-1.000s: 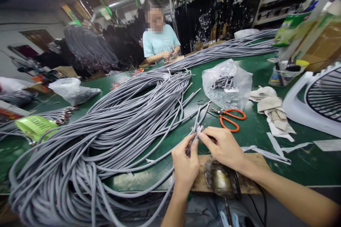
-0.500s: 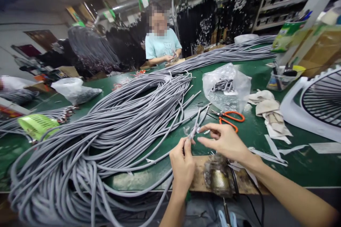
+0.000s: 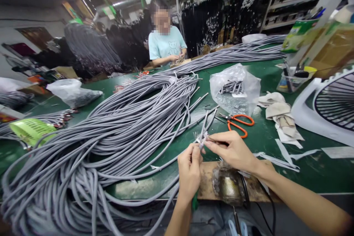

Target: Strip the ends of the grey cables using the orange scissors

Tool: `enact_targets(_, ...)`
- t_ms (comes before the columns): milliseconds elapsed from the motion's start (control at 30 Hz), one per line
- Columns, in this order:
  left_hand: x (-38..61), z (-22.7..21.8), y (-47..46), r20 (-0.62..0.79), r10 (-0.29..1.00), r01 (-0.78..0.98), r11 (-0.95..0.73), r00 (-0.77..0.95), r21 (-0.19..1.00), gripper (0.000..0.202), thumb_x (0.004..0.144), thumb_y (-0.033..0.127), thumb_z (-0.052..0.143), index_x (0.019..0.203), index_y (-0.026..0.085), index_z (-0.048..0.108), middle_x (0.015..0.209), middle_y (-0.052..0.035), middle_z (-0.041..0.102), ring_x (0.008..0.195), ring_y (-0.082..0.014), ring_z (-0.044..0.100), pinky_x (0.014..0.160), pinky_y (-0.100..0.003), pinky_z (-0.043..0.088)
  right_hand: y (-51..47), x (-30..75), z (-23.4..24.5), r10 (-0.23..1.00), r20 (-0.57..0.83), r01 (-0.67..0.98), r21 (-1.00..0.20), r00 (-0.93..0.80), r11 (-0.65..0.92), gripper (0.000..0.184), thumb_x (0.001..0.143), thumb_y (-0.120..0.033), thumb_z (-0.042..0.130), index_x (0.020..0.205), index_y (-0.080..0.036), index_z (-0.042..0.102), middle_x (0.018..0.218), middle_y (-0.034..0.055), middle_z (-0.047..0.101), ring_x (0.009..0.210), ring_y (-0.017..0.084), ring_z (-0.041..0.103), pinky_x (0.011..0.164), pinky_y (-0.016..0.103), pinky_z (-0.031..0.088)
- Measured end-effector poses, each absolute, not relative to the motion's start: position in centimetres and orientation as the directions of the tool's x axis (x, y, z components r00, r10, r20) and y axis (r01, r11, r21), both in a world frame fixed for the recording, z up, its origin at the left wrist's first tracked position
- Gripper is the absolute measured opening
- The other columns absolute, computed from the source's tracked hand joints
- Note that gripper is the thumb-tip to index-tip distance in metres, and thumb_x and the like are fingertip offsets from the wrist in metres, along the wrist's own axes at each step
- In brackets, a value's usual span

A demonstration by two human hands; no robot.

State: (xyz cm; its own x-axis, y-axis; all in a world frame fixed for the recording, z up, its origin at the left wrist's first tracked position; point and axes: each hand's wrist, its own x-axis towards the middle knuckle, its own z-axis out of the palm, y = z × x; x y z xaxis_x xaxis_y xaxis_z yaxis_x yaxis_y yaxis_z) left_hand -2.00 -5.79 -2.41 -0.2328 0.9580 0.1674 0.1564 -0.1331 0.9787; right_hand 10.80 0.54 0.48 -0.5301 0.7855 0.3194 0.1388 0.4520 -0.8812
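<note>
Near the front edge of the table, my left hand [image 3: 190, 165] pinches the stripped end of a grey cable [image 3: 204, 128], where loose fine wire strands fan out. My right hand [image 3: 233, 150] meets it from the right, thumb and forefinger closed on the whitish part at the cable end. What exactly lies between those fingertips is too small to make out. A large coil of grey cables [image 3: 138, 125] spreads to the left of my hands. Scissors with orange handles [image 3: 240, 121] lie open just beyond my right hand.
A worn metal device [image 3: 228, 184] sits on a wooden board [image 3: 206, 173] at the front edge. A clear plastic bag [image 3: 235, 88] holds short grey pieces. Gloves [image 3: 279, 112], a white fan [image 3: 306, 110] and tape strips stand or lie right. A co-worker [image 3: 167, 46] sits across the table.
My right hand's fingers have come down and closed on the cable end; before, they were spread apart beside it. The left hand keeps its hold, and the view has shifted slightly.
</note>
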Motion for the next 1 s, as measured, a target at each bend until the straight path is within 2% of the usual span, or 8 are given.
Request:
enact_targets(133,-2.5,-2.3,-5.3,0.077,0.993,-0.109,-0.086,-0.089,0.99,0.037,0.088,0.039,0.041,0.062,0.014,0.043,0.052,0.0061,0.024,0.045,-0.0053,0.017,0.042,-0.02,0.013,0.6,11.1,0.4,0.797,0.376,0.135,-0.863,-0.472,0.487,0.019,0.077,-0.021,0.053,0.088,-0.012,0.065,0.072,0.0035,0.06,0.054,0.008,0.045,0.048,0.02,0.035)
enact_targets(267,-2.3,-2.3,-5.0,-0.061,0.991,-0.309,0.096,0.119,0.946,0.04,0.081,0.046,0.05,0.059,0.014,0.04,0.05,0.0078,0.02,0.042,-0.0031,0.01,0.038,-0.018,0.006,1.4,11.6,0.8,0.7,0.285,-0.031,-0.936,-0.655,0.351,0.049,0.07,-0.022,0.061,0.117,-0.022,0.05,0.101,0.0036,0.055,0.057,0.005,0.042,0.048,0.017,0.035)
enact_targets(400,-2.0,-2.4,-5.0,-0.136,0.966,-0.43,0.222,0.222,0.875,0.043,0.071,0.048,0.062,0.057,0.016,0.037,0.046,0.0106,0.015,0.038,-0.0011,0.007,0.036,-0.016,0.004,2.1,11.7,1.0,0.561,0.272,-0.105,-0.944,-0.782,0.312,0.011,0.071,-0.02,0.063,0.08,-0.014,0.065,0.087,0.0038,0.059,0.07,0.01,0.05,0.061,0.021,0.039)
enact_targets(567,-2.1,-2.2,-5.0,-0.096,0.979,-0.499,0.175,0.181,0.849,0.041,0.073,0.046,0.061,0.059,0.014,0.04,0.049,0.0103,0.017,0.039,-0.0005,0.007,0.036,-0.015,0.006,1.6,10.7,0.4,0.787,0.2,-0.177,-0.977,-0.583,0.118,0.019,0.058,-0.027,0.076,0.061,-0.012,0.064,0.058,-0.001,0.055,0.054,0.008,0.047,0.051,0.021,0.037)
enact_targets(667,-2.0,-2.2,-5.1,-0.05,0.99,-0.52,0.112,0.132,0.847,0.038,0.077,0.046,0.058,0.063,0.014,0.042,0.048,0.0099,0.019,0.039,-0.0014,0.01,0.036,-0.014,0.009,0.6,10.1,0.2,0.908,0.177,-0.17,-0.978,-0.38,0.119,0.026,0.054,-0.027,0.078,0.049,-0.013,0.057,0.049,-0.0035,0.05,0.047,0.007,0.041,0.046,0.02,0.033)
enact_targets(767,-1.8,-2.3,-5.2,-0.009,0.996,-0.517,0.057,0.094,0.854,0.034,0.08,0.044,0.054,0.067,0.014,0.044,0.047,0.0088,0.024,0.04,-0.0024,0.014,0.037,-0.015,0.011,-0.2,9.7,0.2,0.932,0.274,-0.123,-0.96,-0.238,0.251,0.022,0.057,-0.023,0.076,0.049,-0.013,0.057,0.05,-0.0032,0.05,0.047,0.006,0.037,0.044,0.02,0.029)
enact_targets(833,-1.6,-2.5,-5.2,0.02,0.999,-0.499,0.007,0.049,0.867,0.031,0.083,0.041,0.052,0.07,0.014,0.045,0.048,0.0081,0.027,0.04,-0.0029,0.015,0.037,-0.015,0.011,-0.5,9.5,0.1,0.929,0.261,-0.153,-0.962,-0.261,0.228,0.017,0.061,-0.024,0.073,0.056,-0.013,0.06,0.052,-0.0024,0.052,0.045,0.005,0.035,0.042,0.019,0.027)
enact_targets(1000,-1.5,-2.9,-5.5,0.133,0.986,-0.341,-0.16,-0.103,0.926,0.028,0.088,0.038,0.043,0.071,0.015,0.045,0.05,0.0072,0.026,0.042,-0.0043,0.018,0.04,-0.015,0.017,-0.5,8.4,0.1,0.868,-0.052,-0.312,-0.921,-0.494,-0.233,0.025,0.069,-0.039,0.062,0.068,-0.016,0.052,0.042,-0.0089,0.039,0.033,0.002,0.018,0.032,0.017,0.013)
